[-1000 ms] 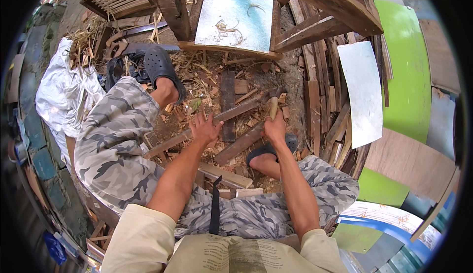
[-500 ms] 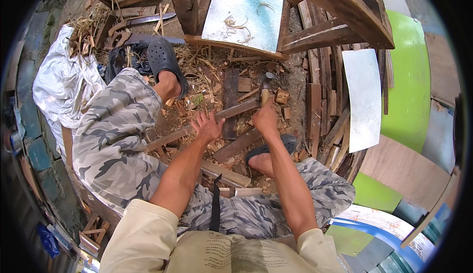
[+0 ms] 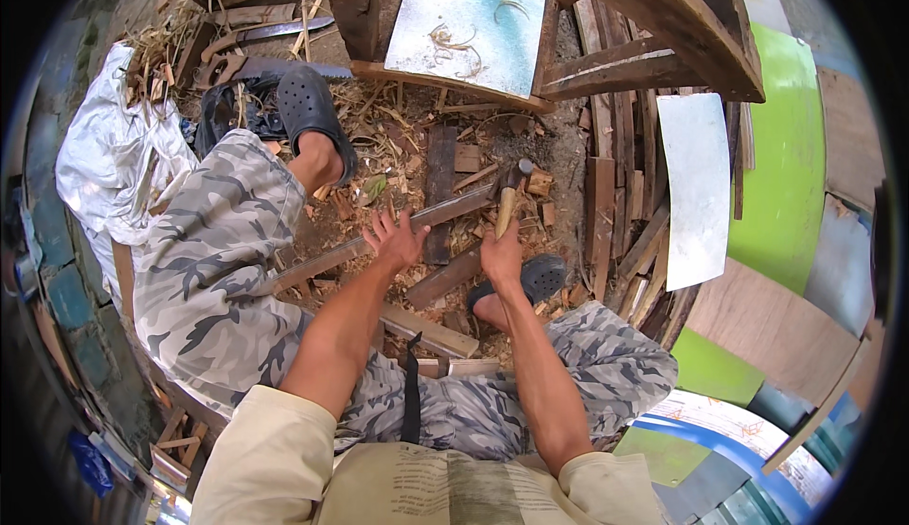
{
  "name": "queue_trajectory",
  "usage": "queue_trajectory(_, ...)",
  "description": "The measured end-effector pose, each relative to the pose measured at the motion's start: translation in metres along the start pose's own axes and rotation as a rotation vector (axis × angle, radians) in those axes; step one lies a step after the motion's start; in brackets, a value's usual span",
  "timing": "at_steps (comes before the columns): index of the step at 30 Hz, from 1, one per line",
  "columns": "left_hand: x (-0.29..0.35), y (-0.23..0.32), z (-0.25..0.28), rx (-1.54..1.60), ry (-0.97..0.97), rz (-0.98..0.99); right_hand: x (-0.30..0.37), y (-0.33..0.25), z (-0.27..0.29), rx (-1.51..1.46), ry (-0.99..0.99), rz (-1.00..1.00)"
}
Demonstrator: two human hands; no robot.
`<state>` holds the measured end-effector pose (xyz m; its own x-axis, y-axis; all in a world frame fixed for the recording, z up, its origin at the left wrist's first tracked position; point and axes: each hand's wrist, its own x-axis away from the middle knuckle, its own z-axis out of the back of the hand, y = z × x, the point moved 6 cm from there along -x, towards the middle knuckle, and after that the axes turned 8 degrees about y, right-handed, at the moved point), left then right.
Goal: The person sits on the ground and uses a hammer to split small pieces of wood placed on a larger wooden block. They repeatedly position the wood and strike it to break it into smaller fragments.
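Note:
A long narrow wooden strip [image 3: 327,263] lies slantwise across the chip-covered ground between my feet. My left hand [image 3: 396,244] rests on its middle with fingers spread and thumb out to the right. In my right hand [image 3: 502,258] is a hammer [image 3: 507,211], gripped by its pale wooden handle. The hammer's dark metal head is beside the strip's far right end; whether they touch I cannot tell. Beneath the strip a dark flat board [image 3: 439,179] runs away from me. Another wood piece [image 3: 445,277] lies under and between my hands.
Ahead stands a wooden frame [image 3: 653,71] with a pale blue-white panel [image 3: 464,28]. Two handsaws [image 3: 227,69] lie at the far left, beyond a white cloth sack [image 3: 123,146]. Stacked wood strips [image 3: 606,203], a white sheet [image 3: 696,194] and a green panel [image 3: 781,156] are on the right.
My right hand and the hammer have come lower, toward me, and the hammer head is now closer to the strip's end. My left hand stays spread on the strip.

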<state>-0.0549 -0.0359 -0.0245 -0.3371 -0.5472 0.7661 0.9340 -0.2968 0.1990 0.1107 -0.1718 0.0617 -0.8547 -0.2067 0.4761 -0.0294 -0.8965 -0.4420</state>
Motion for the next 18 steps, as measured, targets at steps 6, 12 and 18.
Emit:
queue_trajectory(6, 0.008, -0.003, -0.010, -0.023, 0.026, 0.013, 0.017, 0.027, -0.015, -0.097, 0.041, -0.021)
queue_trajectory(12, -0.003, -0.004, -0.009, -0.026, -0.015, 0.000, 0.014, 0.017, -0.021, -0.213, 0.118, -0.001)
queue_trajectory(18, -0.008, -0.015, -0.018, -0.034, 0.059, -0.009, 0.024, 0.028, -0.034, -0.161, 0.148, -0.074)
